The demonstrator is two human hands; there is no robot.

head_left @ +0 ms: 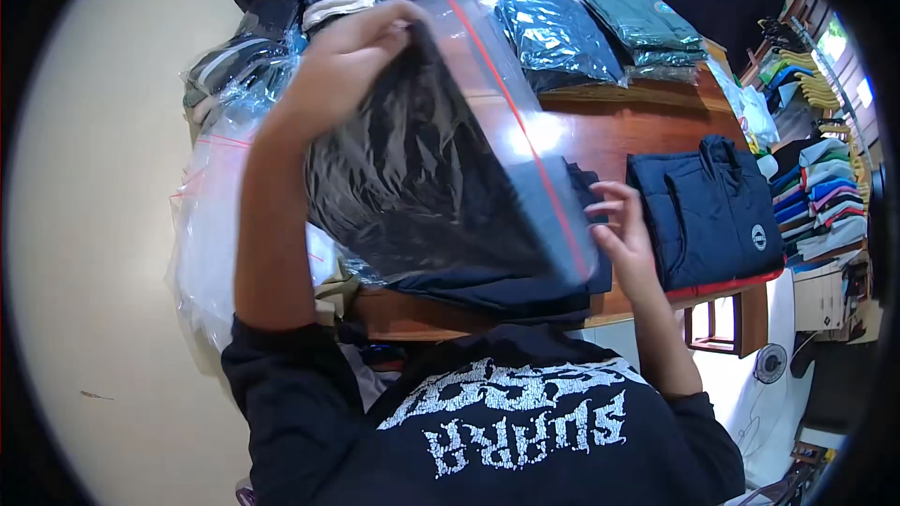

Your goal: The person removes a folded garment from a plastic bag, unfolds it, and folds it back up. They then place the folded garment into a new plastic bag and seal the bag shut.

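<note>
My left hand (352,61) grips the upper left edge of a clear plastic bag (403,159) with a dark folded garment inside. The bag is held tilted above the wooden table, and a red seal strip runs down its right side. Beside the bag's lower right corner, my right hand (623,230) has its fingers spread, with nothing visible held in them. Under the bag lies dark folded clothing (497,290), partly hidden by it. Right of my right hand sits a folded navy jacket (703,215) with a round white logo.
Bagged garments (553,33) and green bagged clothing (642,23) line the far side of the wooden table (675,122). Clear empty bags (220,225) lie at the left, below more packed clothes (239,70). Hanging clothes (830,187) and a fan (771,363) are at the right.
</note>
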